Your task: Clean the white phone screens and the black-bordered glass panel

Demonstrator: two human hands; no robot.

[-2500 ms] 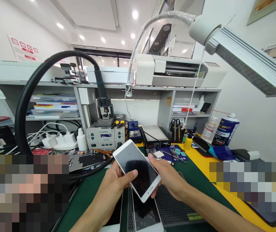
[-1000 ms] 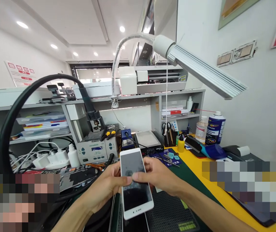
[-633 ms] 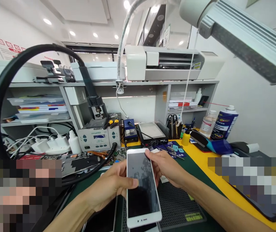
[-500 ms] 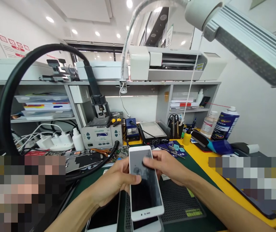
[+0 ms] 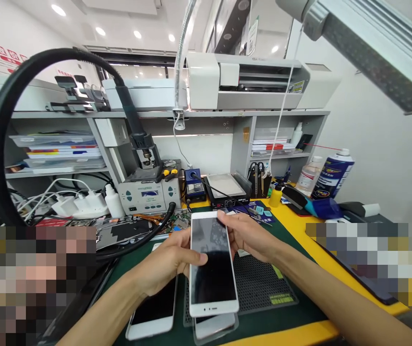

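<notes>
I hold a white smartphone (image 5: 213,264) upright in front of me, its dark glass facing up and reflecting light near the top. My left hand (image 5: 166,262) grips its left edge, with the thumb resting on the screen. My right hand (image 5: 245,235) holds the upper right edge, fingers reaching over the corner. Below the held phone, a second white phone (image 5: 153,312) lies face up on the green bench mat (image 5: 299,307). A third phone (image 5: 215,327) lies mostly hidden beneath the held one.
A black perforated mat (image 5: 263,283) lies to the right. A hot-air rework station (image 5: 146,192) with a thick black hose (image 5: 134,247) stands behind, near a circuit board and a heated plate (image 5: 225,185). Bottles stand on the yellow bench edge (image 5: 335,269). Shelves and a lamp sit above.
The phone has swung from a tilted hold to upright between my hands. My right hand has moved up to its top corner. The view has shifted slightly, bringing the lower phones into sight.
</notes>
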